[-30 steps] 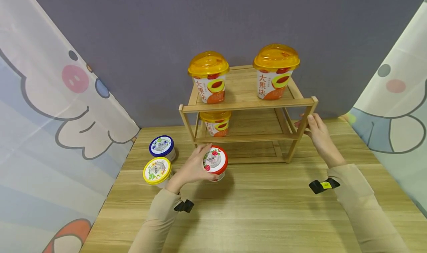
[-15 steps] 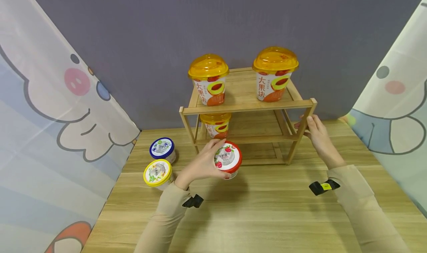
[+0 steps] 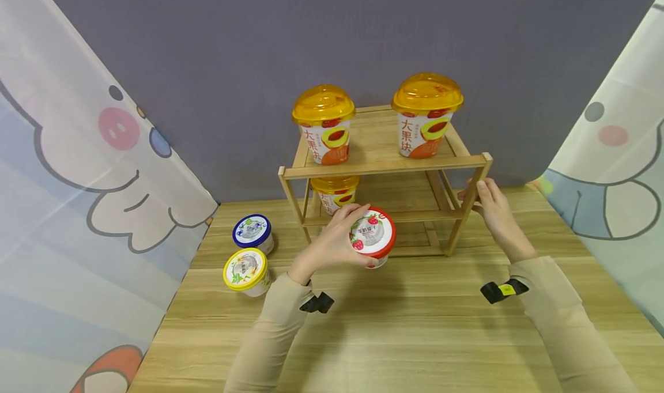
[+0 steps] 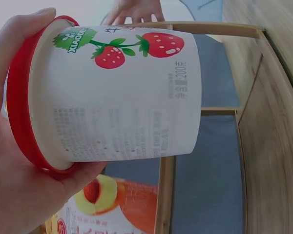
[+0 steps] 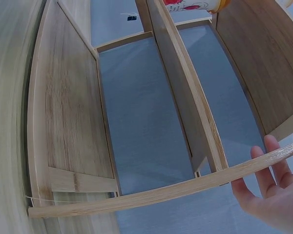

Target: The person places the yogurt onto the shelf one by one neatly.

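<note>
My left hand (image 3: 332, 246) grips a strawberry-printed tub (image 3: 372, 231) by its red lid. The tub is held before the lower front of a three-tier wooden shelf (image 3: 384, 163). In the left wrist view, thumb and fingers reach round the lid, and the tub's white wall (image 4: 122, 97) fills the middle. My right hand (image 3: 495, 214) holds the shelf's right front post (image 5: 161, 193), some fingers hidden behind it in the head view. Two orange-lidded peach cups, a left one (image 3: 325, 125) and a right one (image 3: 426, 116), stand on the top tier. Another peach cup (image 3: 336, 194) stands at the middle tier's left.
Left of the shelf, a blue-lidded tub (image 3: 252, 231) and a yellow-lidded tub (image 3: 246, 271) stand on the wooden table (image 3: 415, 335). A grey wall (image 3: 233, 93) rises behind. Cartoon curtains hang on both sides, the left curtain (image 3: 67, 208) close to the table edge.
My left hand has carried the red-lidded tub rightward and slightly farther away, along the shelf's front. My right hand stays on the post. The other tubs and cups stand where they were.
</note>
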Action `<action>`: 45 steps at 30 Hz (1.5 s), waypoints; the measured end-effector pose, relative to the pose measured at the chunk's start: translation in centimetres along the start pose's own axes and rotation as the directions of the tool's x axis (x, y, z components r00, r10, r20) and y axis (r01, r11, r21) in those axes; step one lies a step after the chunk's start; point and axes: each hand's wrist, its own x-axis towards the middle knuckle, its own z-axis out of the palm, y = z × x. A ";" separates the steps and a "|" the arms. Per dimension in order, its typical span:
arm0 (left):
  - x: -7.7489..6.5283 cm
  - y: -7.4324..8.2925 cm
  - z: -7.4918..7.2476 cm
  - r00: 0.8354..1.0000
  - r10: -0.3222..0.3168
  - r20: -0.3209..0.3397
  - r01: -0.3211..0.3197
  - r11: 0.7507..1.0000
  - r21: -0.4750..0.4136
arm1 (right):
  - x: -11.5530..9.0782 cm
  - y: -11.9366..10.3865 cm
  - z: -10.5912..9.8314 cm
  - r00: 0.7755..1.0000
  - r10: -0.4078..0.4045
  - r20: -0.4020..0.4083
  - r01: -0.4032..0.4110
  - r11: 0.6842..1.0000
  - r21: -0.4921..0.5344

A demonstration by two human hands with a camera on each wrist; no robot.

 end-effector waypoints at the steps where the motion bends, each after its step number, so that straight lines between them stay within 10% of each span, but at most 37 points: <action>1: 0.2 0.1 0.0 1.000 0.006 -0.001 -0.006 1.000 -0.005 | 0.0 0.0 0.0 1.000 0.001 0.000 -0.001 1.000 -0.001; 17: 3.8 1.9 0.3 0.999 0.050 -0.011 -0.050 0.999 0.003 | 0.0 0.0 0.1 1.000 -0.029 -0.007 0.030 0.993 0.113; 32: 7.3 2.9 1.2 0.999 -0.037 0.011 0.037 0.999 0.004 | 0.2 0.0 0.1 1.000 -0.009 -0.012 0.009 1.000 0.018; 45: 9.7 2.7 1.9 1.000 0.014 0.018 -0.013 1.000 -0.023 | 0.1 0.1 0.1 1.000 -0.007 -0.003 0.007 1.000 -0.010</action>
